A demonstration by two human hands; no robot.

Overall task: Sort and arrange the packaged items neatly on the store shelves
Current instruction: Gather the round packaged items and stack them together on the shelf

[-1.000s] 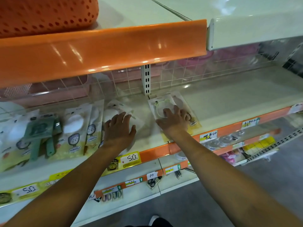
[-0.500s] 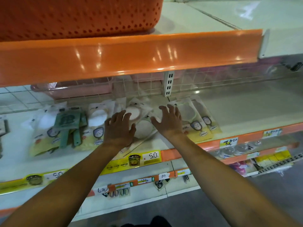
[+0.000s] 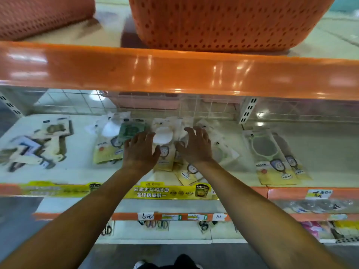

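We take the yellow noodle-advert strip [image 3: 171,192] on the shelf lip as our landmark; directly above it both hands reach onto the cream middle shelf [image 3: 77,171]; the left hand [image 3: 140,152] lies palm-down, fingers straight and spread — released, gripping nothing that we can see — over the edge of a clear-and-yellow packet with a round white disc [image 3: 163,140]; the right hand [image 3: 196,147], just right of it, is likewise splayed and loose over a heap of overlapping yellow-footed packets [image 3: 187,172], whose lower corners slant down toward the strip; whether the palms press the packets or float just above them we cannot tell.

Up and left of the strip, a green-carded packet [image 3: 132,131] sits on another yellow-footed packet, beside the left fingertips; far left of the strip, a blurred scatter of pale and dark packets [image 3: 38,144]; right of the strip, well apart from the hands, two packets showing a green-rimmed ring [image 3: 272,156] lie side by side.

Above it all — a glossy orange shelf edge [image 3: 174,72], bearing a perforated orange plastic basket [image 3: 223,22].
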